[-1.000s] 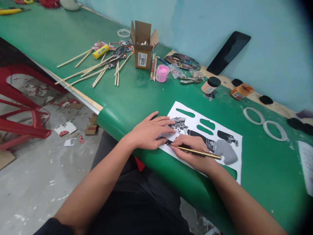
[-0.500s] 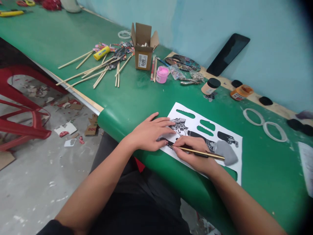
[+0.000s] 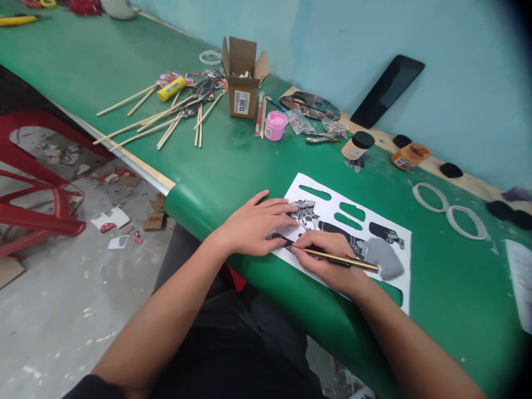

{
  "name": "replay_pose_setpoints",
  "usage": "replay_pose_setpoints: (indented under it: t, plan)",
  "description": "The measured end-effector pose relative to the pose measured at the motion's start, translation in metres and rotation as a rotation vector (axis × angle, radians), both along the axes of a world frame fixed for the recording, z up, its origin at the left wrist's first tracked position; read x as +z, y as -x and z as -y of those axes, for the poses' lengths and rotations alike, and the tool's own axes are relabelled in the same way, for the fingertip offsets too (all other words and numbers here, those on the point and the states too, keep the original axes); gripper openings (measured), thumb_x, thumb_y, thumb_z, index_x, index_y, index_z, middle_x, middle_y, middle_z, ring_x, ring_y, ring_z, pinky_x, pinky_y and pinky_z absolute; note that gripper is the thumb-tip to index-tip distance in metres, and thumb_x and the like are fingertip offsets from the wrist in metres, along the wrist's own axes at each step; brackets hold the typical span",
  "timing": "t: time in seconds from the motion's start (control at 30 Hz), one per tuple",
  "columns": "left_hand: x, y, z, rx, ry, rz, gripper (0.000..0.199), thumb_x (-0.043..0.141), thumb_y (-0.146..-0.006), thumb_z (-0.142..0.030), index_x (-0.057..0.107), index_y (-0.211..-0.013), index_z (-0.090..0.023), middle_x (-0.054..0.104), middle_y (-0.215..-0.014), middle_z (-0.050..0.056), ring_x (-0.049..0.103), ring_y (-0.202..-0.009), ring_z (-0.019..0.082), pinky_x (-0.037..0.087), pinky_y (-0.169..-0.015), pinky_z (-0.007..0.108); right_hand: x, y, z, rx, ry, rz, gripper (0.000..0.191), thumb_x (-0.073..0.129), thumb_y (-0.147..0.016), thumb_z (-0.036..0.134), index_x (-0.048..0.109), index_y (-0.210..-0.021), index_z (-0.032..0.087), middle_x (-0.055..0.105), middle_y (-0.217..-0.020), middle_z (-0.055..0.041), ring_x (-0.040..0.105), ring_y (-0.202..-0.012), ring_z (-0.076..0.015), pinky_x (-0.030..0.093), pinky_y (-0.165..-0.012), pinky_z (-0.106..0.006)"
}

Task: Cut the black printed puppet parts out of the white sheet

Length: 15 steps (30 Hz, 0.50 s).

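Observation:
A white paper sheet (image 3: 399,238) with black printed figures and several cut-out openings lies near the green table's front edge. My left hand (image 3: 253,226) rests flat on its left side, fingers spread over the printed figure (image 3: 306,215). In my right hand (image 3: 328,256) is a slim gold and black pen-like tool (image 3: 357,262), gripped near its tip. That tip meets a dark printed shape close to my left thumb. Beside my right hand, a grey rounded piece (image 3: 384,259) lies on the sheet.
Behind the sheet stand a pink jar (image 3: 275,125), an open cardboard box (image 3: 242,77) and a black-lidded jar (image 3: 357,146). Wooden sticks (image 3: 143,124) and a yellow tube (image 3: 171,88) lie at the back left. Two white rings (image 3: 466,223) lie right; a red stool (image 3: 39,183) stands left.
The pen-like tool's rear end has shifted slightly left, with my right hand still around it. My left hand stays in place on the sheet.

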<state>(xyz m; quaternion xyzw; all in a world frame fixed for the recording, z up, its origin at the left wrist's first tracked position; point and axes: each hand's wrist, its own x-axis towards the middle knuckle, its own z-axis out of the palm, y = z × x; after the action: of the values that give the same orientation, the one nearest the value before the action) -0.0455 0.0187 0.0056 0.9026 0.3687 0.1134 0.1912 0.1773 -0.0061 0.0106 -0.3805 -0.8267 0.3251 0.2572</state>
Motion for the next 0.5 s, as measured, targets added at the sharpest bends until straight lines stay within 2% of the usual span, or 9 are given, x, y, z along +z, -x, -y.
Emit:
replay_pose_setpoints:
  t: [0.5]
  plan:
    - [0.0001,-0.001,-0.0006,0.003,-0.003,-0.005,0.043,0.058,-0.091,-0.04,0.057,-0.132,-0.03,0.044,-0.152,-0.001,0.031,-0.145,0.021,0.007,-0.122,0.047,-0.0031,0.0001,-0.0004,0.009,-0.009,0.003,0.007,0.064,-0.086,0.016,0.069,-0.081,0.019,0.07,-0.074,-0.0012,0.063,-0.065,-0.013,0.046,-0.063,-0.026]
